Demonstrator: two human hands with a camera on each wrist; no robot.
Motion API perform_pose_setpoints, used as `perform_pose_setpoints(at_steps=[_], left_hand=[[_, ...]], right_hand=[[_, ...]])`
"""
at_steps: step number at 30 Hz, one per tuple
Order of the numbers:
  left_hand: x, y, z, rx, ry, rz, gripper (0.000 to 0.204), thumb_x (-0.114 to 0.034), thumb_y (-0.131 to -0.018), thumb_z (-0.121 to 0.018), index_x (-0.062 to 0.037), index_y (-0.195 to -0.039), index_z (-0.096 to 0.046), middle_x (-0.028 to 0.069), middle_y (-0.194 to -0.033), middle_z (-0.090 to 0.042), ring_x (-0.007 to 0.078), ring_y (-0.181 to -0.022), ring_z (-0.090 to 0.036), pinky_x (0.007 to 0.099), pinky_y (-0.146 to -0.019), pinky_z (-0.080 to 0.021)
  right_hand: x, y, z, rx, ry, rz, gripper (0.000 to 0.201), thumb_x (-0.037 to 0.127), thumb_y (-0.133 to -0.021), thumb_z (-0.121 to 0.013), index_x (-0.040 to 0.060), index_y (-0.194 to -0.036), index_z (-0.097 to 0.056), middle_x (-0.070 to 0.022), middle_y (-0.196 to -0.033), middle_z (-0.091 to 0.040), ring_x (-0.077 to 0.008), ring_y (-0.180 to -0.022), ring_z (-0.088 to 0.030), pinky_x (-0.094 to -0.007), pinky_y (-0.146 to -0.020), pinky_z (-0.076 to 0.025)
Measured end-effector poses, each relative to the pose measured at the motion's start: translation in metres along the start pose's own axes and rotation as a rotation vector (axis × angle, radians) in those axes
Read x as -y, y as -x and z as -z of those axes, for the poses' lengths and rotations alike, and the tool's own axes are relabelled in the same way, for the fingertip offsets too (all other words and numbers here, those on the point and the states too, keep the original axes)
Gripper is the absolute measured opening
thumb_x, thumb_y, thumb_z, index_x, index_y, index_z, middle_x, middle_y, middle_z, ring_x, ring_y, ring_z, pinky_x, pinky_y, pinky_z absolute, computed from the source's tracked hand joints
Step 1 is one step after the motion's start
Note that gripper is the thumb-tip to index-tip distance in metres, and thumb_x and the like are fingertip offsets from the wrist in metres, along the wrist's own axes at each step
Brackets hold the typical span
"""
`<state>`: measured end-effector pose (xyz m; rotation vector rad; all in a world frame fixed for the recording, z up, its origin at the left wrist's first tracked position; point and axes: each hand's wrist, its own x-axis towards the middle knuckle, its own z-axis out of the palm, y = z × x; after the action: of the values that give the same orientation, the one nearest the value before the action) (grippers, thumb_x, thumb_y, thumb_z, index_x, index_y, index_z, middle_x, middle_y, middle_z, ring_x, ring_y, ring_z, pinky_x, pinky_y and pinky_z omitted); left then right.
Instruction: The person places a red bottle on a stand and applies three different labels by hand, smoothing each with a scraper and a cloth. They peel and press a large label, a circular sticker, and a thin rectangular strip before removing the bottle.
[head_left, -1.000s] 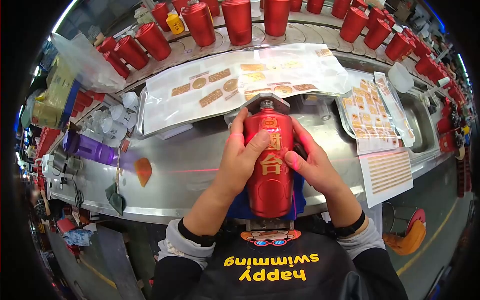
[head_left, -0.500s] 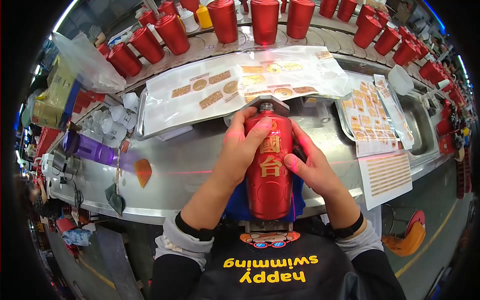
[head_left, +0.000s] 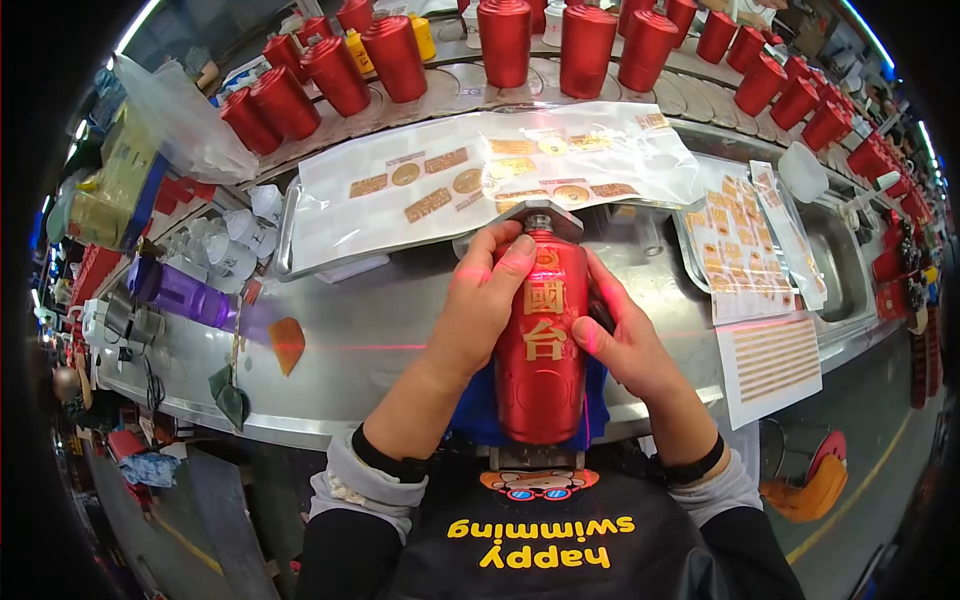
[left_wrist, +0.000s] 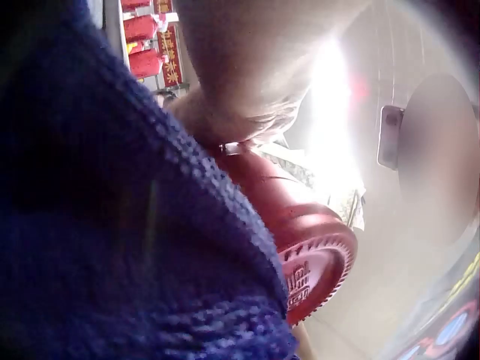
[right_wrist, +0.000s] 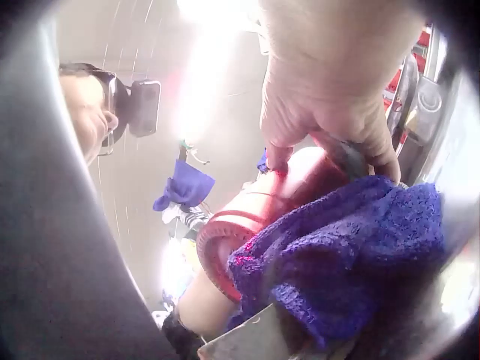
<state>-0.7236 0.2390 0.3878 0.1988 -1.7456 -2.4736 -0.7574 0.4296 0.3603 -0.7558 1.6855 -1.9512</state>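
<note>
A red bottle (head_left: 541, 390) with gold characters lies in the middle, its neck against a metal holder (head_left: 556, 222) and its base toward the person. My left hand (head_left: 480, 305) grips its upper left side, thumb on top near the neck. On the other side my right hand (head_left: 632, 335) holds the bottle, thumb tip on its edge; something dark sits under that palm. Beneath the bottle is a blue cloth (head_left: 470, 405), also seen in the left wrist view (left_wrist: 135, 210) and the right wrist view (right_wrist: 337, 255). The bottle's ridged base (right_wrist: 217, 251) shows in the right wrist view.
Behind the holder, a tray carries gold decal sheets (head_left: 400, 200). More decals (head_left: 735, 240) and a striped sheet (head_left: 770, 360) lie at right, beside a sink (head_left: 845, 265). Red bottles (head_left: 505, 45) line the conveyor. A purple bottle (head_left: 185, 295) and an orange piece (head_left: 287, 345) are at left.
The red bottles on the conveyor have shifted to the right. The left thumb has moved up toward the neck, uncovering the upper gold character. Both hands still hold the bottle.
</note>
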Motion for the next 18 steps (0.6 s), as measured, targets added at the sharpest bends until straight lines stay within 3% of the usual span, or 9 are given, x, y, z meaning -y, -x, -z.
perform_pose_setpoints(at_steps=[6,9,18], left_hand=[[-0.002,-0.001,-0.003,-0.024,-0.005,-0.014,0.050,-0.031,-0.098,-0.058,0.0075,-0.129,-0.050,0.0149,-0.119,-0.059,0.0165,-0.108,-0.056,0.0292,-0.094,-0.046],[0.008,-0.006,0.001,-0.061,-0.271,-0.091,0.054,-0.034,-0.096,-0.060,0.0081,-0.128,-0.050,0.0175,-0.118,-0.061,0.0181,-0.106,-0.058,0.0302,-0.093,-0.047],[0.002,-0.004,0.003,-0.014,-0.114,-0.048,0.058,-0.036,-0.095,-0.062,0.0093,-0.129,-0.049,0.0200,-0.119,-0.061,0.0204,-0.108,-0.059,0.0317,-0.093,-0.048]], right_hand=[[0.004,-0.001,-0.002,0.010,-0.017,0.007,0.091,0.034,-0.094,-0.067,-0.0070,-0.152,-0.011,-0.0254,-0.152,-0.031,-0.0280,-0.140,-0.034,-0.0393,-0.115,-0.029],[0.004,0.000,-0.002,0.010,-0.026,0.005,0.091,0.035,-0.094,-0.067,-0.0070,-0.152,-0.011,-0.0252,-0.152,-0.031,-0.0280,-0.140,-0.034,-0.0393,-0.115,-0.029],[0.007,0.000,-0.001,0.014,-0.007,-0.021,0.090,0.034,-0.094,-0.066,-0.0063,-0.153,-0.012,-0.0249,-0.152,-0.032,-0.0284,-0.140,-0.035,-0.0396,-0.115,-0.030]])
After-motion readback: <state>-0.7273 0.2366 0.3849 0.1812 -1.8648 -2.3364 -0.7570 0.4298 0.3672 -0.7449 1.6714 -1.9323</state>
